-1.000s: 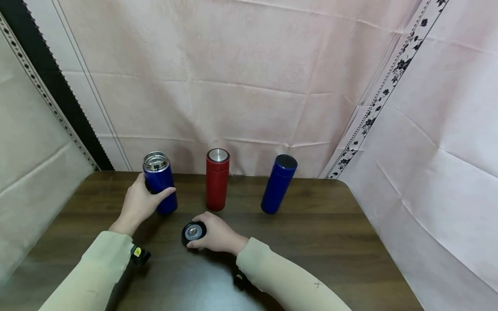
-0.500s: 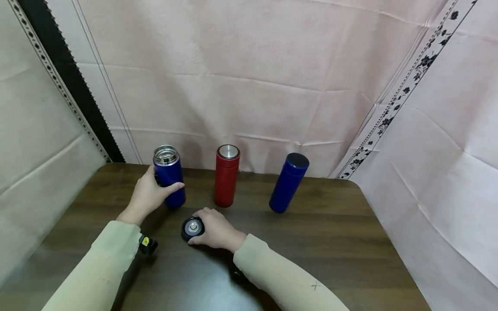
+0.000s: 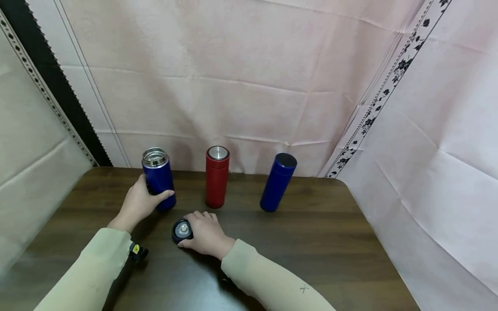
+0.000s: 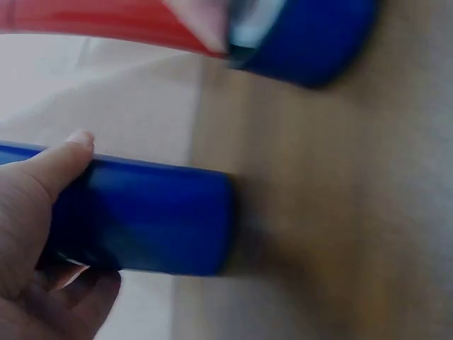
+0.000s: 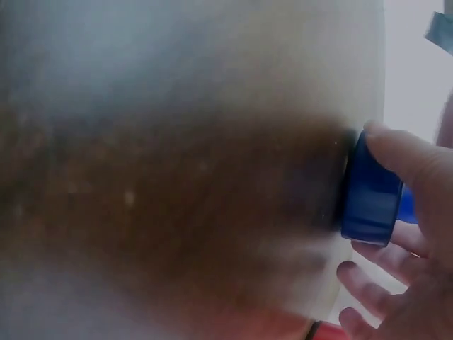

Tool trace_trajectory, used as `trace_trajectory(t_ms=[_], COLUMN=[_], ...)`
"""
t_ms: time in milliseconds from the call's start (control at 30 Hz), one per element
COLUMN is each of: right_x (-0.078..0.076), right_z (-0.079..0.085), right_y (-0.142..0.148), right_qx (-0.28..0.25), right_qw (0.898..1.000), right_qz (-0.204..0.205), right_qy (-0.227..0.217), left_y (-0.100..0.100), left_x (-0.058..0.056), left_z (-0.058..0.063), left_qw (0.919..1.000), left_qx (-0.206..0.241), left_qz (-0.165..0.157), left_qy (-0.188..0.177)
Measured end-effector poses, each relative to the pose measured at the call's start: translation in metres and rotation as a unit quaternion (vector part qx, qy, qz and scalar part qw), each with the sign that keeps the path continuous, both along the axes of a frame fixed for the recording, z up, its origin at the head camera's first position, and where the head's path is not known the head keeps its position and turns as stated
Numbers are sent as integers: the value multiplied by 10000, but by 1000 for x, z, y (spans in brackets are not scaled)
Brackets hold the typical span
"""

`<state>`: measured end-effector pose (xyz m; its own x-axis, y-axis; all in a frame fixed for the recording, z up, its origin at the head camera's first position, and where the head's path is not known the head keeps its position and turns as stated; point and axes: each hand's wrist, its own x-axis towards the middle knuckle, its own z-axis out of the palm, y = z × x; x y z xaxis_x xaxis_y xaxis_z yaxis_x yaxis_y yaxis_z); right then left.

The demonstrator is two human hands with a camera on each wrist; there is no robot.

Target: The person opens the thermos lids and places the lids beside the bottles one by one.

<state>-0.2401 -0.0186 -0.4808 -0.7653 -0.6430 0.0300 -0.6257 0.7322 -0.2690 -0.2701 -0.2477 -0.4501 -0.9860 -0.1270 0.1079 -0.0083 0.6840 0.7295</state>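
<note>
My left hand (image 3: pixel 137 203) grips a blue thermos (image 3: pixel 159 181) at the table's back left. It stands upright with its steel mouth uncovered. In the left wrist view, thumb and fingers wrap around the blue body (image 4: pixel 156 212). In front and to the right, my right hand (image 3: pixel 206 234) holds the lid (image 3: pixel 182 230) between thumb and fingers, its grey inner side facing up. The right wrist view shows the lid's blue side wall (image 5: pixel 371 195) close over the tabletop. A gap separates the lid from the thermos.
A red thermos (image 3: pixel 217 179) with a silver-topped lid stands upright at the back centre. Right of it is another blue thermos (image 3: pixel 278 183), capped with a dark top. Cloth (image 3: pixel 249 77) hangs behind the wooden table (image 3: pixel 311 246) and at both sides.
My right hand has shifted slightly left with the lid, nearer the left forearm. The left hand keeps its hold on the blue thermos. The head view has swayed a little and returned.
</note>
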Motion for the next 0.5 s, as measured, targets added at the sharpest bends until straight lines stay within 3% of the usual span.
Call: trace_trajectory(t_ms=[200, 500], right_x=[0, -11], right_z=[7, 30], right_y=[6, 62], right_qx=[-3, -662], right_qw=[9999, 9963], right_qz=[135, -181], right_qy=[-8, -520], left_y=[-5, -5], left_x=[10, 29], left_z=[-15, 0], left_qw=[9997, 9998], left_qx=[-77, 104], left_qz=[-17, -170], left_qy=[-244, 22])
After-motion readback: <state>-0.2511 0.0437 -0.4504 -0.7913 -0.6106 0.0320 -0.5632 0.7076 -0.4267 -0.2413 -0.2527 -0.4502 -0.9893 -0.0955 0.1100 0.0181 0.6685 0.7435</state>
